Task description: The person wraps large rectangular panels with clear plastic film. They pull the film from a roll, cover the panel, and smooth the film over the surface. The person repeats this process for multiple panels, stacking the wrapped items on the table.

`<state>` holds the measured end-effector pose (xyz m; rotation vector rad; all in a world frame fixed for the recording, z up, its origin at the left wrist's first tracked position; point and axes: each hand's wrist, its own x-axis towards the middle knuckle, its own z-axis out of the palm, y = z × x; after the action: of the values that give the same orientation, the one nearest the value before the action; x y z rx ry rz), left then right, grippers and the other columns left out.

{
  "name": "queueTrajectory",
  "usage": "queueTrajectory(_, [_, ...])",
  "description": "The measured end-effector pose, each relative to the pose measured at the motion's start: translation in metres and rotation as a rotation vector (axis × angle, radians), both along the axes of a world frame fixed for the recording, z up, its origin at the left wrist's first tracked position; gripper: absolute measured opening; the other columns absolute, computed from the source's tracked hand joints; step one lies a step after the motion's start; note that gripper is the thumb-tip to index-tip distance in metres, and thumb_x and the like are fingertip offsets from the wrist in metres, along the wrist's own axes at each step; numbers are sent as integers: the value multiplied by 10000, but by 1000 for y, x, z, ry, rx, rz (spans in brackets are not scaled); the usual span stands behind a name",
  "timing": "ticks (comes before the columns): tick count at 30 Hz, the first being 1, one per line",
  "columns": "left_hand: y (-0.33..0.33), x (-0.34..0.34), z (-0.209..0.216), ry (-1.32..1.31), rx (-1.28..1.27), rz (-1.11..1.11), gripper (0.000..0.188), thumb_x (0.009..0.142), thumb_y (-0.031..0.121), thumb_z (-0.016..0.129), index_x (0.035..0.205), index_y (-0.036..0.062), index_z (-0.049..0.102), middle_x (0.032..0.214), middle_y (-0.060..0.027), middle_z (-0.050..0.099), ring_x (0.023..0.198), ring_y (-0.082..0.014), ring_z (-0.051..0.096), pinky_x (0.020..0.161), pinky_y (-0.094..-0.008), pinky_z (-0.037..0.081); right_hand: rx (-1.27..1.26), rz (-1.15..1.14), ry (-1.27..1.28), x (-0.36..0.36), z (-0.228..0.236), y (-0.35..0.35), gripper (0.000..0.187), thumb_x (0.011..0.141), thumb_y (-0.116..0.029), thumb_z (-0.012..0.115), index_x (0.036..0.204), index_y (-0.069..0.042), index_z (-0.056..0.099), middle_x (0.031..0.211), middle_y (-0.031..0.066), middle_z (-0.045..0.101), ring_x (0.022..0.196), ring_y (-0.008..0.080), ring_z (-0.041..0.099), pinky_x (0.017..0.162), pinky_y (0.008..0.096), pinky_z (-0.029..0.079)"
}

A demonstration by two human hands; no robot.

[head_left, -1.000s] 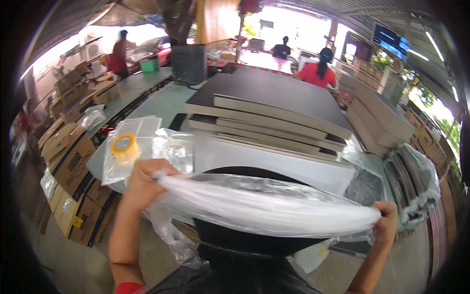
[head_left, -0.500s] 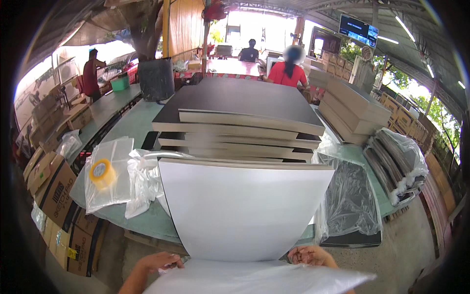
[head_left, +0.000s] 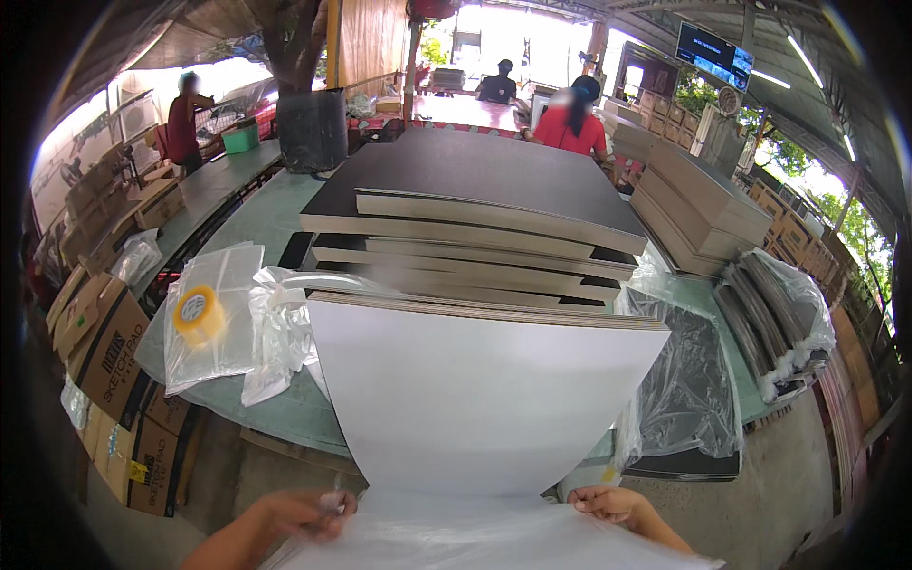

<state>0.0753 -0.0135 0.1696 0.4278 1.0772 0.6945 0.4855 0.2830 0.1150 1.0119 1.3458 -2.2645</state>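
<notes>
Barred ahead by a stack of broad white-faced sheets (head_left: 489, 394), then, farther, by a tall pile of black-topped grey boards (head_left: 475, 180). Crossed near, between left hand (head_left: 309, 513) and right hand (head_left: 608, 503), by translucent plastic film (head_left: 456, 539). Passable left over green tabletop (head_left: 304, 414) between crumpled clear bag (head_left: 282, 328) and sheets; obstructed right by plastic-wrapped flat black panel (head_left: 684, 380).

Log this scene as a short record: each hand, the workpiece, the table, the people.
Left hand: at the left side of the clear plastic, fingers curled, grip blurred
Right hand: fingers closed at the plastic's right side
Workpiece: white-faced stack, near end meeting the plastic; whether inside is unclear
Behind it: dark boards, piled
Table left: yellow tape roll on clear bags
Table right: dark bundle under plastic
People: three others in the background
</notes>
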Motion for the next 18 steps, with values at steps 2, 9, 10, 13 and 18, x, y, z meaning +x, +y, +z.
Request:
queueTrajectory(2, [27,3,-4,130,49,157,256,759,114,594,989,59,495,816,1,497,692,-66,454,570,-217,365,-27,-150,-65,-5,-13,1,275,793,-212,531,1012,-54,485,827,2,481,767,66,437,690,227,372])
queueTrajectory(9, [42,-24,-165,248,21,386,206,656,81,697,781,80,534,789,14,515,584,-59,441,477,-189,322,520,492,22,-4,-77,7,425,747,-296,601,1051,-16,504,851,48,536,822,152,496,730,243,395])
queueTrajectory(10, [41,-31,-165,214,18,390,225,640,74,708,781,83,533,805,10,518,617,-65,450,501,-196,334,536,566,10,-9,-71,12,408,751,-300,596,1025,-9,514,832,49,540,807,152,502,724,251,398])
queueTrajectory(13, [43,-31,-152,192,-102,360,256,612,82,731,765,85,526,797,7,523,658,-94,467,547,-224,361,276,102,-51,-3,-80,21,340,763,-296,583,919,3,542,774,39,543,756,151,506,694,279,408])
queueTrajectory(18, [38,-23,-217,179,-4,500,299,603,134,745,823,56,558,718,-2,545,576,-129,468,531,-248,388,165,-517,-64,-10,-107,6,202,751,-225,570,768,-24,567,718,61,552,692,184,522,636,322,423])
